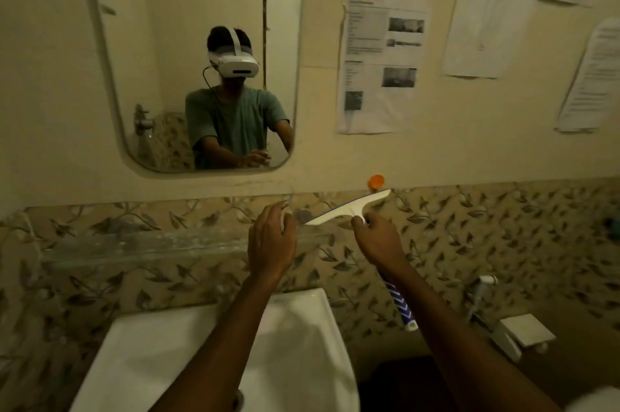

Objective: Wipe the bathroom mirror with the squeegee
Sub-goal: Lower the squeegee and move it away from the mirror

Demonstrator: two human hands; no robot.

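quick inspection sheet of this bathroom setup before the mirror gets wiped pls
surface: mirror on the wall, squeegee not on it
job's things: squeegee in right hand, blade tilted, below the mirror
clutter: orange cap behind the blade; glass shelf
grippers: right hand grips squeegee; left hand curved over the shelf, grip unclear
cables: headset cable, only in the reflection
surroundings: white sink below, papers on wall, leaf-pattern tiles

Left hand [272, 240] loose, right hand [380, 243] clenched.
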